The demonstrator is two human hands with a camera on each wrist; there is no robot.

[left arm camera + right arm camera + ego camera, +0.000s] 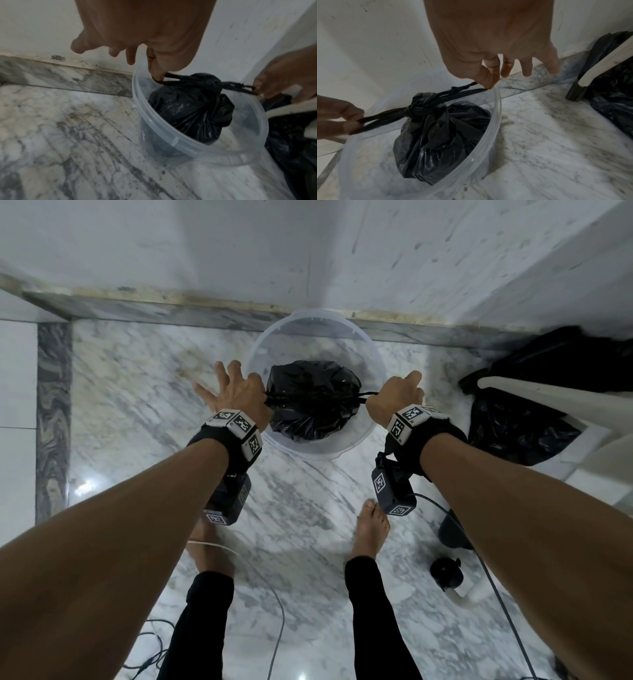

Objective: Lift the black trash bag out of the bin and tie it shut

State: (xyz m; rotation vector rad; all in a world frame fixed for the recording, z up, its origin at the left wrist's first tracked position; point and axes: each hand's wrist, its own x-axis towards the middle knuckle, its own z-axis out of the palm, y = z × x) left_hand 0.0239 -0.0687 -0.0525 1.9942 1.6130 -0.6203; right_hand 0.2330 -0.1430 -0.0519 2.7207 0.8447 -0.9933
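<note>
A black trash bag (310,402) (192,109) (440,136) hangs inside a clear plastic bin (260,350) (171,140) (489,139) on the marble floor by the wall. A knot (212,83) (418,108) closes its neck. My left hand (236,392) (157,75) pinches the left tie end between thumb and forefinger, the other fingers spread. My right hand (394,392) (488,82) pinches the right tie end the same way. The two ends stretch taut sideways over the bin.
A second black bag (534,405) (614,86) lies at the right under a white chair leg (534,395). A dark round object (445,573) and cables (479,542) lie near my bare feet (371,529). A marble skirting (171,309) runs behind the bin.
</note>
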